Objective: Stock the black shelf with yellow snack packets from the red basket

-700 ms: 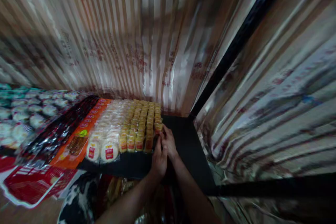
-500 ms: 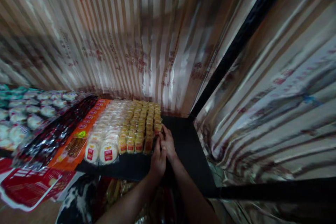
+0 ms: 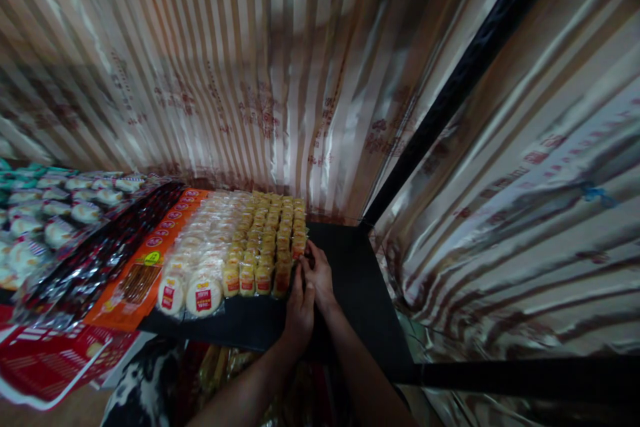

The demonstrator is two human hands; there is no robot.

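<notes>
- Left hand (image 3: 299, 310) and right hand (image 3: 319, 275) meet at the right edge of a block of small yellow snack packs (image 3: 270, 240); the two hands touch each other.
- Left hand: fingers point up and forward, pressed against the near right corner of the yellow packs. Whether they curl round a pack or only lean on it cannot be told; the picture is dim and the fingertips are hidden.
- Right hand: fingers bent, tips on the right-hand column of packs, just beyond the left hand. No pack is seen lifted clear.
- The yellow packs lie in rows directly left of and ahead of both hands, on a black shelf (image 3: 350, 267).
- Further left of the hands, touching the yellow block: round white packs (image 3: 200, 260) in rows.
- Beyond those, an orange packet (image 3: 145, 260), then dark red packets (image 3: 95, 260).
- Bare shelf lies right of the right hand.
- A striped shiny curtain (image 3: 250, 67) hangs behind the shelf.
</notes>
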